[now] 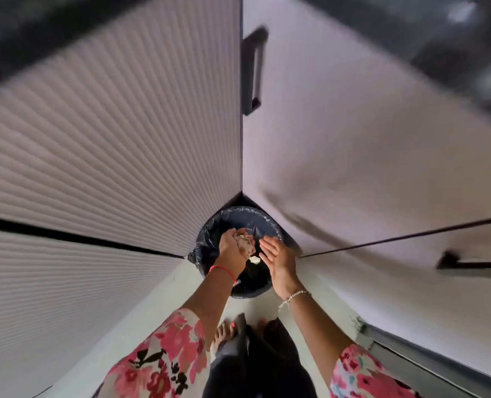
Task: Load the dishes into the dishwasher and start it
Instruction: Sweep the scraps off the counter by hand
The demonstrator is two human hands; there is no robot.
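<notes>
One left hand [232, 248] clutching crumpled scraps [244, 242], round bin [248, 210]

Tight corner: the bin [248, 210] sits wedged where the ribbed cabinet front [109, 139] on the left meets the smooth cabinet door [353, 156] on the right, so sides and back are walled off. Only way in is from above or from the floor strip [163, 308] in front, and the left hand [232, 249] gripping scraps [244, 242] plus the flat right hand [277, 258] hang over the middle of the opening.

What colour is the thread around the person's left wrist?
Red; the thread shows best in the head view.
</notes>
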